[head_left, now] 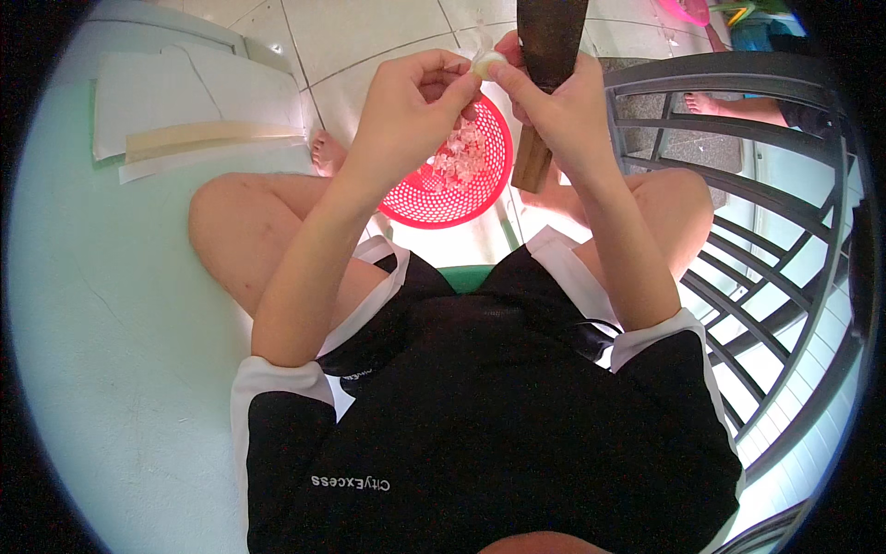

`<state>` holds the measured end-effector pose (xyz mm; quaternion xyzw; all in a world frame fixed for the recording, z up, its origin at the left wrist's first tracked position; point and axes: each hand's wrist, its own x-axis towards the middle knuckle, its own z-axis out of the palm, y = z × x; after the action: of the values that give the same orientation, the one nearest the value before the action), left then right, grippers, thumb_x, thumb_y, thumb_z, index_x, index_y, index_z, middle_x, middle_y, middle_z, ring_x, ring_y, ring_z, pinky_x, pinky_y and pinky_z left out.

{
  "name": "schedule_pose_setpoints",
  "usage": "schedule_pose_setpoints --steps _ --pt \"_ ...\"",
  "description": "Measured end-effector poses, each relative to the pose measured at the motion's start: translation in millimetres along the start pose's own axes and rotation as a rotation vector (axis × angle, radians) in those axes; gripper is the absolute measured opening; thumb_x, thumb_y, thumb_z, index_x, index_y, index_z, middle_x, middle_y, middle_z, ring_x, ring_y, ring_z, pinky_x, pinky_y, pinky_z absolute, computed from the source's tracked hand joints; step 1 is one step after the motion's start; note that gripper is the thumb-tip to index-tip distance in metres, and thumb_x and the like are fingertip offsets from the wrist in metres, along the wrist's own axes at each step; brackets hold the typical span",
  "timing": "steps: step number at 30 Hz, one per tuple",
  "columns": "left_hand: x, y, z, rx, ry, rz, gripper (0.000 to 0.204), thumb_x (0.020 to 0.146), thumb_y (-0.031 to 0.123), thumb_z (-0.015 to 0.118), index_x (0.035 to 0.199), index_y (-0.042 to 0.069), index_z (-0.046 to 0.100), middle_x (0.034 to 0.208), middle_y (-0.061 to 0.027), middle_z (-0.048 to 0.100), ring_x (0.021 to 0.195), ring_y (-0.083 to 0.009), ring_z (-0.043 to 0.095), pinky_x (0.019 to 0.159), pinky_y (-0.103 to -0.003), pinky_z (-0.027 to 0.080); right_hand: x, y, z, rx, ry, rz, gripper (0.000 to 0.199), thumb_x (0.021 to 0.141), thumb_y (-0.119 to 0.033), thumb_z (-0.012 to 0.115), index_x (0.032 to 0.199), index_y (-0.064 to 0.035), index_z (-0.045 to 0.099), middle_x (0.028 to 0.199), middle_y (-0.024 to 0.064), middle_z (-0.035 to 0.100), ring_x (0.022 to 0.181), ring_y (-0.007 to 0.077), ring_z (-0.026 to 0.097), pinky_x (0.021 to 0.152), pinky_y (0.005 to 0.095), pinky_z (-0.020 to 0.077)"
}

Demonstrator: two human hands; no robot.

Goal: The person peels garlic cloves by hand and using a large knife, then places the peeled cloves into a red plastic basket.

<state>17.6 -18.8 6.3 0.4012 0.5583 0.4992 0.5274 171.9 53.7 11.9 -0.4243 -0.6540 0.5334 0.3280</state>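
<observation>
By red basket: left hand and right hand grips pinching pale bulb, right also knife; likely peeling, next needs steady pull.

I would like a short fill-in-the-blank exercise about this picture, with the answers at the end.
The left hand and right hand both touch a small pale piece; only the ____ hand holds a dark-bladed knife.
The knife handle looks made of ____.
The red basket holds pale scraps, and its wall is full of small ____.
The person's shirt is mostly ____.
Missing words: right; wood; holes; black.
</observation>
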Motion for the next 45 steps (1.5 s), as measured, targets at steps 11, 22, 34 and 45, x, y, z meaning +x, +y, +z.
schedule_pose_setpoints --steps 11,22,34,45 --pt "3.1 -4.9 -2.9 -0.051 0.03 0.003 0.018 0.087 0.011 0.063 0.091 -0.007 0.064 0.073 -0.0066 0.065 0.063 -0.0088 0.061 0.055 -0.02 0.048 -4.5 -3.4 7.8 -0.048 0.069 -0.071 0.021 0.074 -0.015 0.072 0.09 -0.0019 0.067 0.073 0.0041 0.065 0.061 0.0068 0.057 0.059 0.0231 0.048" --pt "0.7 -6.1 -4.3 0.286 0.017 0.089 0.016 0.084 0.011 0.065 0.086 -0.005 0.065 0.071 -0.004 0.065 0.061 -0.0063 0.058 0.054 -0.021 0.046 0.3 -1.1 -3.1 -0.012 -0.032 0.151 0.029 0.071 -0.022 0.072 0.089 -0.0002 0.069 0.072 0.0066 0.067 0.065 0.0123 0.063 0.064 0.0267 0.0504" --pt "-5.8 9.9 0.1 0.545 -0.012 0.256 0.015 0.074 0.01 0.062 0.072 -0.005 0.063 0.053 -0.0058 0.054 0.051 -0.0061 0.05 0.048 -0.023 0.04 1.2 -18.0 -18.7 0.013 -0.32 0.306 0.027 0.07 -0.018 0.071 0.088 0.0012 0.066 0.065 0.0035 0.06 0.053 0.0073 0.053 0.049 0.0227 0.0426" --pt "0.4 8.8 -7.0 0.559 0.181 0.38 0.015 0.073 0.013 0.065 0.071 -0.002 0.065 0.057 -0.012 0.06 0.051 -0.0161 0.058 0.053 -0.028 0.047 -1.1 -16.1 -25.0 -0.043 -0.516 0.347 0.026 0.075 -0.012 0.07 0.095 0.0022 0.062 0.063 -0.0009 0.052 0.049 0.0034 0.041 0.044 0.0202 0.0311"
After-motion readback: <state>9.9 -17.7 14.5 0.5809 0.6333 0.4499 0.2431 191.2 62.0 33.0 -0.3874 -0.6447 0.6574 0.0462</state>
